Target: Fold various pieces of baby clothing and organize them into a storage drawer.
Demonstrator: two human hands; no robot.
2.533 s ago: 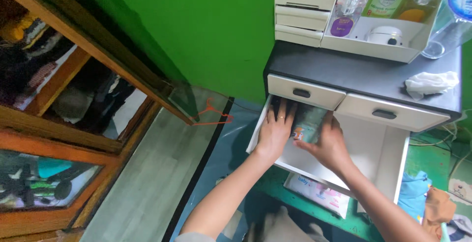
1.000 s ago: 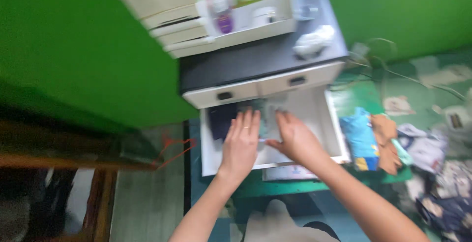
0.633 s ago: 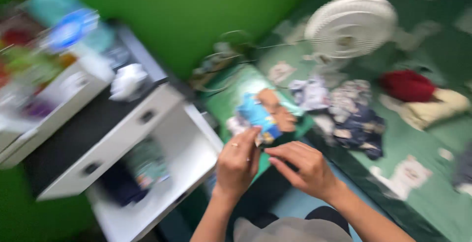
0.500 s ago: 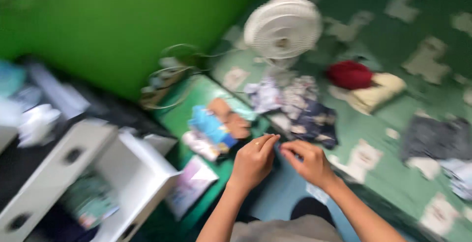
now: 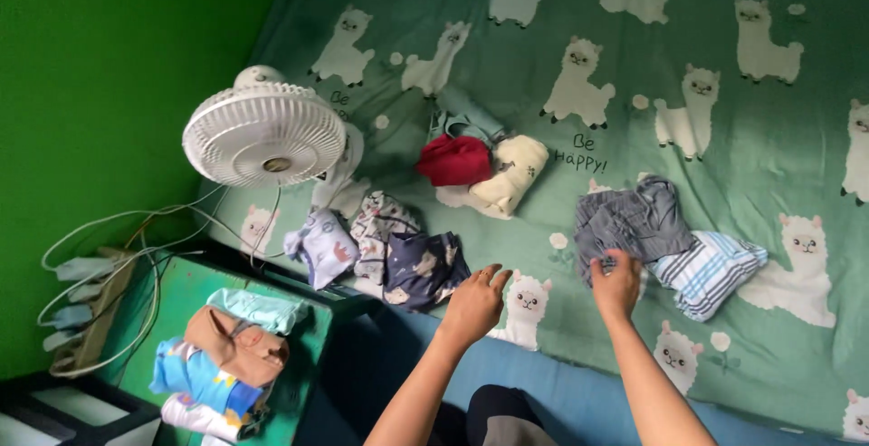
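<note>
My right hand (image 5: 617,285) reaches onto the green animal-print bedsheet (image 5: 706,57), its fingers touching the lower edge of a crumpled grey striped garment (image 5: 634,220). Right beside that lies a folded blue-and-white striped cloth (image 5: 711,269). My left hand (image 5: 472,301) hovers open over the sheet, next to a dark blue printed garment (image 5: 421,269), holding nothing. A red cloth (image 5: 454,160) and a cream garment (image 5: 502,177) lie farther up the bed.
A white electric fan (image 5: 264,134) stands at the bed's left edge by the green wall. More small printed clothes (image 5: 348,239) lie below it. White cables and a power strip (image 5: 86,306) run down the left. Folded clothes (image 5: 226,355) sit on a green surface at lower left.
The view swung from the white drawer unit, where both hands were inside an open drawer, across to the bed. My hands came apart and now reach toward the clothes on the sheet.
</note>
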